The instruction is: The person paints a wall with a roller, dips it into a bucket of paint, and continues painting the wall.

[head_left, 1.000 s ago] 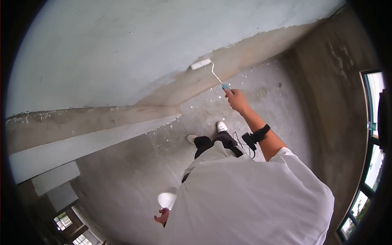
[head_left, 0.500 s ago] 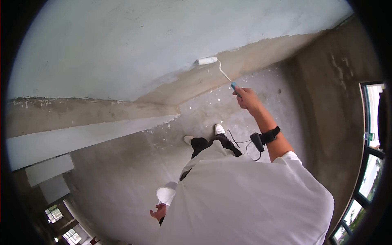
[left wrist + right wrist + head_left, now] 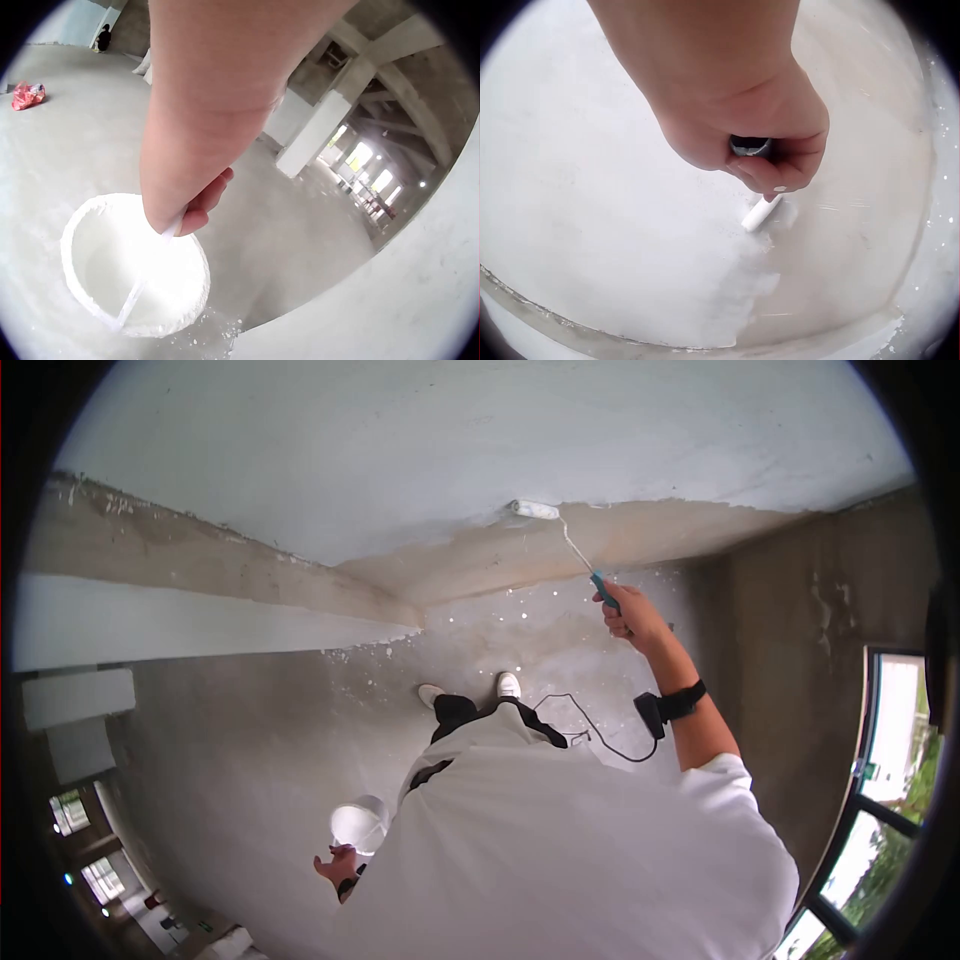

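Observation:
My right hand (image 3: 636, 620) grips the blue-green handle of a paint roller (image 3: 535, 509). The roller's white sleeve lies against the wall (image 3: 440, 440), along the ragged border between white paint and bare brownish plaster. In the right wrist view the fingers curl round the handle, its dark hollow end showing, with a white speck on one finger. Low at my left side, my left hand (image 3: 338, 867) holds a white bucket (image 3: 358, 826) by its thin handle (image 3: 133, 300). Paint coats the bucket's rim (image 3: 71, 277), and white shows inside it.
White drips dot the concrete floor (image 3: 230, 730) near the wall's foot. A ledge (image 3: 200, 615) juts out at left, and windows (image 3: 885, 740) stand at right. A cable (image 3: 620, 753) hangs by my right wrist. A red bag (image 3: 28, 95) lies on the floor.
The roller and my right hand have shifted rightward along the paint border. My head view has turned, so the ledge and windows sit lower or tilted differently. The bucket stays in my left hand.

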Available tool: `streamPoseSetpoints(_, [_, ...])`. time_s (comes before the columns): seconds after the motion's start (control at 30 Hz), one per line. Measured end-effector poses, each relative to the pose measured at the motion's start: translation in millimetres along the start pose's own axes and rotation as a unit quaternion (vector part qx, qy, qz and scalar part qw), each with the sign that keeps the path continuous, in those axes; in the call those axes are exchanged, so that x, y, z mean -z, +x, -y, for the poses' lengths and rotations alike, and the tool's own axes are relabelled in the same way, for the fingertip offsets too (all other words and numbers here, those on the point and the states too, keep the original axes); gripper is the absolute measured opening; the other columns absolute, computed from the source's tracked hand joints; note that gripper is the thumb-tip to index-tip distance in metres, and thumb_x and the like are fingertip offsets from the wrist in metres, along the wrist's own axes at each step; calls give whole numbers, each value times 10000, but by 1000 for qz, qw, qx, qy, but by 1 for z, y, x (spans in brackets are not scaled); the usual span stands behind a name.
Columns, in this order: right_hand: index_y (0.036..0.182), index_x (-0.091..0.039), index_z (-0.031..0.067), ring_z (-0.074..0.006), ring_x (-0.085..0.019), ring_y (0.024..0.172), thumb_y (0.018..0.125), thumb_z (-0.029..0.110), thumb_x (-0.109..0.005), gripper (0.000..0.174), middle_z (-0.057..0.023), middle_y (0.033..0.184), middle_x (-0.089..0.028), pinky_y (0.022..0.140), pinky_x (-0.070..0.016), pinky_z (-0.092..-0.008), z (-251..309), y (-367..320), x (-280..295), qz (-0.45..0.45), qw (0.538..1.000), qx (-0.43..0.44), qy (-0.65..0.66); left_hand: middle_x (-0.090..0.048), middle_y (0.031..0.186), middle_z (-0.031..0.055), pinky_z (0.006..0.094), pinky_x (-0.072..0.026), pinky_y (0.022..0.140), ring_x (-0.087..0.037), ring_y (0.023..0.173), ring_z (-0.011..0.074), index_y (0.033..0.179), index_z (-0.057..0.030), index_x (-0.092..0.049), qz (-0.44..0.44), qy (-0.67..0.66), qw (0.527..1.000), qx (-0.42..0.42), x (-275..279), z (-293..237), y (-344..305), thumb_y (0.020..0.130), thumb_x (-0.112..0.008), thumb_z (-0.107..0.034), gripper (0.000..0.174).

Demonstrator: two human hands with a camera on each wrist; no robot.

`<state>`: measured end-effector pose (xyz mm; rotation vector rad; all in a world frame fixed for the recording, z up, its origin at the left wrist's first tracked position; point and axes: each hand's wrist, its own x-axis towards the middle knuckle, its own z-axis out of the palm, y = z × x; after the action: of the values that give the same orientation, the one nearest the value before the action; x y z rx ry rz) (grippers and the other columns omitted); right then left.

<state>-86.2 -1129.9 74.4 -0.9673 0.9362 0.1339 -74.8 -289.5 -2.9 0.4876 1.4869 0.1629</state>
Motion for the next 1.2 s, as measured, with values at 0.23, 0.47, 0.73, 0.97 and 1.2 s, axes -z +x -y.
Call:
streamPoseSetpoints(0.23, [993,-531,48,-31,-316,476,1050,377,-464,341,70,612,-372,416,-248,-208,11,-27,-40,57,992,-57,-97,-470,671,9,349,-370,643,-453,576,154,869,-62,-516,22,-31,998,-42,21,22,-16,842,-540,-565,504])
streamPoseSetpoints(0.47, [987,-519,43,-42,-310,490,1050,379,-460,347,57,625,-364,435,-253,-209,40,-4,-89,2,993,-99,-66,-478,712,6,343,-366,645,-467,589,147,872,-70,-503,-14,-60,998,10,49,27,27,848,-533,-573,504])
streamPoseSetpoints(0.73, [983,-530,4,-42,-319,486,1027,332,-537,331,50,626,-381,411,-270,-189,16,75,-136,-27,982,-182,31,-494,751,4,318,-370,676,-480,619,139,879,-76,-507,-91,-114,989,35,76,36,56,844,-572,-548,477])
streamPoseSetpoints(0.97, [995,-536,18,-31,-329,482,1025,337,-540,320,59,624,-378,408,-261,-187,45,22,-136,-46,986,-160,12,-487,719,2,309,-362,660,-456,590,143,846,-77,-516,-79,-123,988,41,78,26,79,849,-559,-546,471])
streamPoseSetpoints(1.2, [993,-534,25,-32,-338,476,1032,333,-525,311,61,621,-395,410,-272,-192,36,52,-161,-70,979,-182,52,-474,679,-10,310,-353,645,-445,581,131,858,-76,-531,-61,-109,992,34,63,32,98,867,-539,-537,461])
